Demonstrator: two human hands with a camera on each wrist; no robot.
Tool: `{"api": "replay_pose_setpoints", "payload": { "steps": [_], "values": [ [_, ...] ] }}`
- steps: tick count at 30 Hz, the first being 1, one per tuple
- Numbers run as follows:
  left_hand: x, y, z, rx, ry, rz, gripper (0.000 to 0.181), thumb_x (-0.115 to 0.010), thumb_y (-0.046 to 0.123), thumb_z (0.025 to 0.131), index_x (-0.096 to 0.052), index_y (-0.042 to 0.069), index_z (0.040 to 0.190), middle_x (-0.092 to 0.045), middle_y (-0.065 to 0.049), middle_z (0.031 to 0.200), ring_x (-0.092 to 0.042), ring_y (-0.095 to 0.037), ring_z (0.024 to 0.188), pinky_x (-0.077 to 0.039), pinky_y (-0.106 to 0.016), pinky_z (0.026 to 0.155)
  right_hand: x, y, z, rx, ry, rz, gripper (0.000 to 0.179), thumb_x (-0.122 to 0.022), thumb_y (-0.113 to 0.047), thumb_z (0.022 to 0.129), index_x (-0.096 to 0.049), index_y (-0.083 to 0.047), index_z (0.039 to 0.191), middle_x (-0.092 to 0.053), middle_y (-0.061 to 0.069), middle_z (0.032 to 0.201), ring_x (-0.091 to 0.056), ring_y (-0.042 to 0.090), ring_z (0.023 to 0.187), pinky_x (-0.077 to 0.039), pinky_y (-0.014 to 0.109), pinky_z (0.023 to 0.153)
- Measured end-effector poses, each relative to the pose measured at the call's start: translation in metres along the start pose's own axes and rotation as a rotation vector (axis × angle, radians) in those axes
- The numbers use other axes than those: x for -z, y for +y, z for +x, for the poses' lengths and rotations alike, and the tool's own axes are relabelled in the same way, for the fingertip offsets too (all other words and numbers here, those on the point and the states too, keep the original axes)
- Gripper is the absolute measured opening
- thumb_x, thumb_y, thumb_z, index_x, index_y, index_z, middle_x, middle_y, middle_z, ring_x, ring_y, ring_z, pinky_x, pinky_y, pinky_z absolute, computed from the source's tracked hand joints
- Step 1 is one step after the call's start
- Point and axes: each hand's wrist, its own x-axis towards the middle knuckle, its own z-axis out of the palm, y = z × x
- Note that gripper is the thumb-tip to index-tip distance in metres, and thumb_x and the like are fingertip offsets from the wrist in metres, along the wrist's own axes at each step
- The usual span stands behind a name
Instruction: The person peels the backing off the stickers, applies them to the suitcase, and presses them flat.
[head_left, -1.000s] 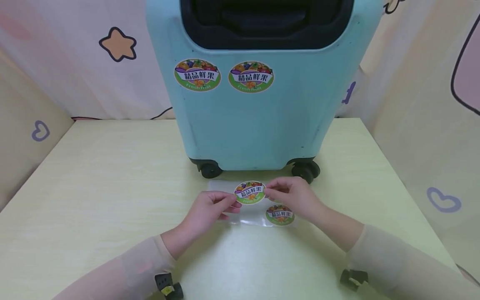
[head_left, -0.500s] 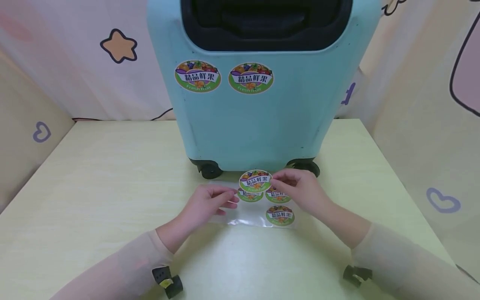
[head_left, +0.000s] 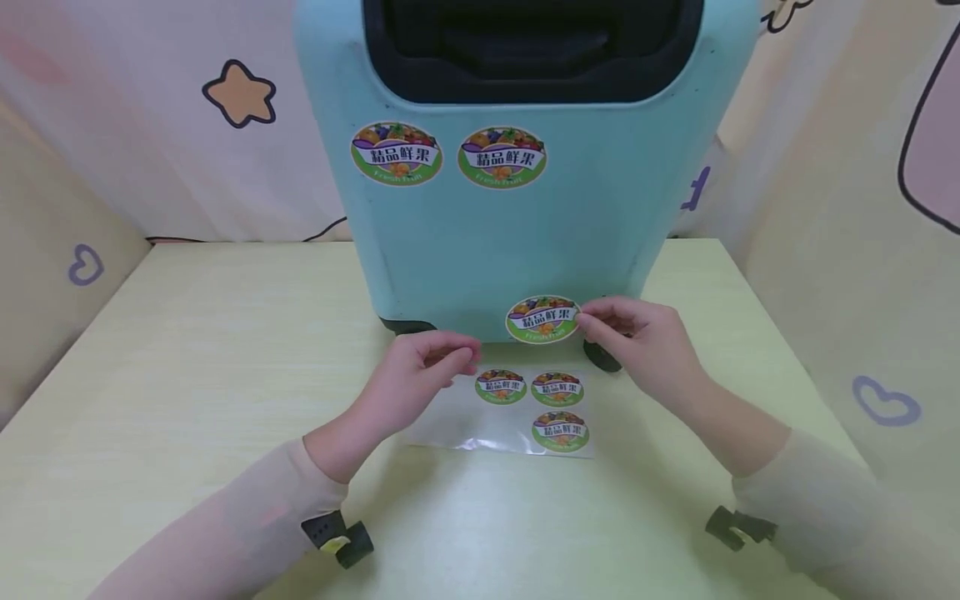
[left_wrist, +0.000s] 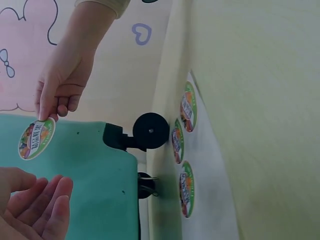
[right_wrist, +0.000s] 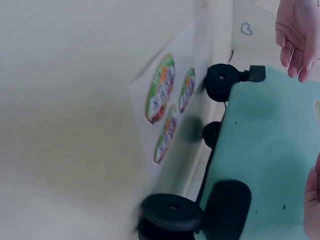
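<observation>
An oval fruit sticker (head_left: 543, 320) is pinched at its right edge by my right hand (head_left: 645, 342), in front of the lower part of a light blue suitcase (head_left: 465, 250). My left hand (head_left: 408, 375) hovers left of it, fingers loosely bent and holding nothing; the left wrist view shows a gap between this hand (left_wrist: 37, 205) and the held sticker (left_wrist: 37, 139). Below both hands the sticker sheet (head_left: 450, 425) lies on the table, bearing several places and 3 oval stickers on its right part. Two matching stickers, a left one (head_left: 397, 154) and a right one (head_left: 502, 158), are stuck higher on the suitcase.
The suitcase stands on the pale table (head_left: 225, 350) on black wheels (left_wrist: 151, 131), with a black recessed panel (head_left: 532, 50) near the top. Patterned curtains (head_left: 150, 125) enclose the back and sides. Dark wrist devices (head_left: 337, 537) are strapped over both sleeves.
My right hand has lifted the sticker off my left fingers' area, up and to the right, from above the sheet to before the suitcase. My left hand has let go and risen slightly.
</observation>
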Motion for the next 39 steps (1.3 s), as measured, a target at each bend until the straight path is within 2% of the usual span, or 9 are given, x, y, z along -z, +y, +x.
{"api": "replay_pose_setpoints", "payload": {
  "steps": [4, 9, 15, 17, 22, 25, 29, 35, 39],
  "values": [
    [0.0, 0.009, 0.003, -0.041, 0.012, 0.009, 0.022, -0.055, 0.006, 0.093, -0.064, -0.004, 0.111, -0.068, -0.012, 0.1, -0.065, -0.022, 0.092, -0.051, -0.032, 0.079, 0.01, -0.006, 0.003, 0.018, 0.044, -0.031, 0.017, -0.064, -0.015, 0.089, -0.069, -0.001, 0.098, -0.068, 0.011, 0.089, -0.06, 0.009, 0.077, -0.048, 0.013, 0.069],
    [0.001, 0.021, 0.007, -0.131, 0.022, 0.05, 0.021, -0.058, 0.005, 0.091, -0.066, -0.003, 0.109, -0.068, -0.012, 0.102, -0.065, -0.021, 0.093, -0.051, -0.03, 0.082, 0.021, -0.012, 0.009, 0.05, 0.104, -0.034, 0.018, -0.064, -0.015, 0.089, -0.069, 0.0, 0.098, -0.066, 0.012, 0.084, -0.058, 0.008, 0.072, -0.047, 0.013, 0.066],
    [0.005, 0.036, 0.011, -0.165, 0.025, 0.055, 0.022, -0.057, 0.005, 0.091, -0.065, -0.003, 0.11, -0.068, -0.013, 0.103, -0.065, -0.021, 0.094, -0.051, -0.03, 0.082, 0.03, -0.015, 0.014, 0.11, 0.178, -0.007, 0.014, -0.066, -0.008, 0.086, -0.069, 0.002, 0.095, -0.065, -0.009, 0.075, -0.059, 0.003, 0.069, -0.046, 0.014, 0.062],
    [0.006, 0.041, 0.012, -0.166, 0.031, 0.063, 0.022, -0.057, 0.006, 0.092, -0.065, -0.003, 0.111, -0.068, -0.012, 0.103, -0.065, -0.02, 0.094, -0.051, -0.03, 0.082, 0.033, -0.016, 0.015, 0.118, 0.196, -0.006, 0.014, -0.066, -0.007, 0.086, -0.069, 0.003, 0.095, -0.064, -0.011, 0.074, -0.059, 0.004, 0.068, -0.045, 0.013, 0.062],
    [0.007, 0.05, 0.016, -0.187, 0.058, 0.12, 0.024, -0.057, 0.009, 0.092, -0.065, -0.001, 0.113, -0.067, -0.007, 0.106, -0.064, -0.015, 0.096, -0.05, -0.029, 0.083, 0.038, -0.02, 0.021, 0.112, 0.225, -0.008, 0.016, -0.065, -0.009, 0.087, -0.069, 0.004, 0.096, -0.066, -0.003, 0.075, -0.059, 0.009, 0.07, -0.045, 0.014, 0.061],
    [0.008, 0.056, 0.018, -0.226, 0.084, 0.167, 0.024, -0.058, 0.011, 0.092, -0.065, 0.001, 0.113, -0.067, -0.006, 0.108, -0.063, -0.012, 0.097, -0.051, -0.029, 0.081, 0.04, -0.024, 0.026, 0.12, 0.24, 0.019, 0.018, -0.065, -0.01, 0.088, -0.068, 0.005, 0.096, -0.066, 0.003, 0.077, -0.059, 0.01, 0.071, -0.046, 0.014, 0.061],
    [0.011, 0.063, 0.019, -0.359, 0.147, 0.301, 0.024, -0.058, 0.011, 0.092, -0.066, 0.002, 0.112, -0.067, -0.005, 0.109, -0.061, -0.011, 0.098, -0.051, -0.028, 0.078, 0.043, -0.029, 0.031, 0.145, 0.259, 0.072, 0.021, -0.065, -0.01, 0.088, -0.067, 0.009, 0.096, -0.066, 0.002, 0.077, -0.06, 0.009, 0.07, -0.048, 0.014, 0.065],
    [0.014, 0.073, 0.025, -0.652, 0.272, 0.568, 0.024, -0.059, 0.012, 0.091, -0.066, 0.001, 0.111, -0.066, -0.009, 0.111, -0.059, -0.018, 0.107, -0.044, -0.029, 0.092, 0.049, -0.034, 0.038, 0.171, 0.305, 0.11, 0.02, -0.065, -0.009, 0.087, -0.067, 0.008, 0.097, -0.066, -0.008, 0.078, -0.06, 0.01, 0.07, -0.048, 0.015, 0.07],
    [0.014, 0.081, 0.03, -0.762, 0.312, 0.662, 0.025, -0.059, 0.012, 0.09, -0.065, 0.001, 0.111, -0.065, -0.01, 0.111, -0.058, -0.02, 0.107, -0.043, -0.029, 0.094, 0.051, -0.037, 0.042, 0.181, 0.325, 0.136, 0.018, -0.065, -0.008, 0.087, -0.068, 0.006, 0.096, -0.066, -0.008, 0.079, -0.059, 0.011, 0.071, -0.048, 0.016, 0.071]
  ]
}}
